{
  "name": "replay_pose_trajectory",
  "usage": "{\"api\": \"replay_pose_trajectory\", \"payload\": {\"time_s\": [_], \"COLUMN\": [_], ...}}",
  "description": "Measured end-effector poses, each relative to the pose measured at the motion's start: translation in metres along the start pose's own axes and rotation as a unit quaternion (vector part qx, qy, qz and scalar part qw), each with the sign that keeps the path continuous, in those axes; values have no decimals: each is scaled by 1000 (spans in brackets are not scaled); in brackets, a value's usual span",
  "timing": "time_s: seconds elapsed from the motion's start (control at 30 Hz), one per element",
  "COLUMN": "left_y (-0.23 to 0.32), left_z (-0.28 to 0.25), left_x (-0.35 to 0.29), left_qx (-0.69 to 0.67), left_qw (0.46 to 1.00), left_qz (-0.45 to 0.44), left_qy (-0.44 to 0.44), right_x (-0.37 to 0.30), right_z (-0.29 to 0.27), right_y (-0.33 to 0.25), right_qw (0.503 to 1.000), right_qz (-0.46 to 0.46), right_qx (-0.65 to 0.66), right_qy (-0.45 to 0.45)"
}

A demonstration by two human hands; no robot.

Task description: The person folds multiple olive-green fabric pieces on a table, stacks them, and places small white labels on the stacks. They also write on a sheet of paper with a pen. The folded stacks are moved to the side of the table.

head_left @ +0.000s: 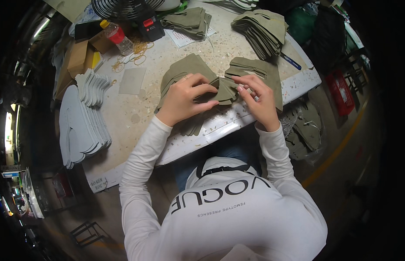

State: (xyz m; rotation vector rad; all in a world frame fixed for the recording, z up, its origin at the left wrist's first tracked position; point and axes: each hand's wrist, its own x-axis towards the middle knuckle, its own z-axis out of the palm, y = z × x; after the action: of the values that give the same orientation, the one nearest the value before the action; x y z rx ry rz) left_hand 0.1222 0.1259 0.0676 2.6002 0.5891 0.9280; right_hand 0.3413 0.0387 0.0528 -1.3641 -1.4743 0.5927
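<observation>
Olive-green cut pieces lie in a small, uneven fan on the tabletop, between the two hands. The left hand is half-curled at their left side, its thumb spread apart from the fingers. The right hand is at their right side, finger and thumb close to the edges; I cannot tell whether it pinches a piece.

Just left and far of the fan, partly under the left hand, is a larger olive pile; another olive stack sits on the right, behind the right hand. With these so close and alike in colour, pieces could get mixed if the fan slides into either. The narrow olive strips on the near side reach the tabletop's edge, so a brushing sleeve might knock them down.

Farther off, a tall olive stack leans in overlapping layers and could slump if bumped. Near it, a blue pen-like tool lies close to the right edge, where a nudge might roll it off.
</observation>
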Motion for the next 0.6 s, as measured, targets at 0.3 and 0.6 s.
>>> {"api": "replay_pose_trajectory", "payload": {"time_s": [0.3, 0.6], "left_y": [0, 3], "left_z": [1, 1], "left_x": [1, 3], "left_qx": [-33, 28], "left_qw": [997, 1000], "left_qz": [-59, 0], "left_qy": [28, 8], "right_x": [1, 3], "right_z": [-1, 2], "right_y": [-6, -7], "right_qw": [1000, 999], "right_qz": [-6, -31], "right_qx": [4, 25], "right_qy": [-3, -4]}}
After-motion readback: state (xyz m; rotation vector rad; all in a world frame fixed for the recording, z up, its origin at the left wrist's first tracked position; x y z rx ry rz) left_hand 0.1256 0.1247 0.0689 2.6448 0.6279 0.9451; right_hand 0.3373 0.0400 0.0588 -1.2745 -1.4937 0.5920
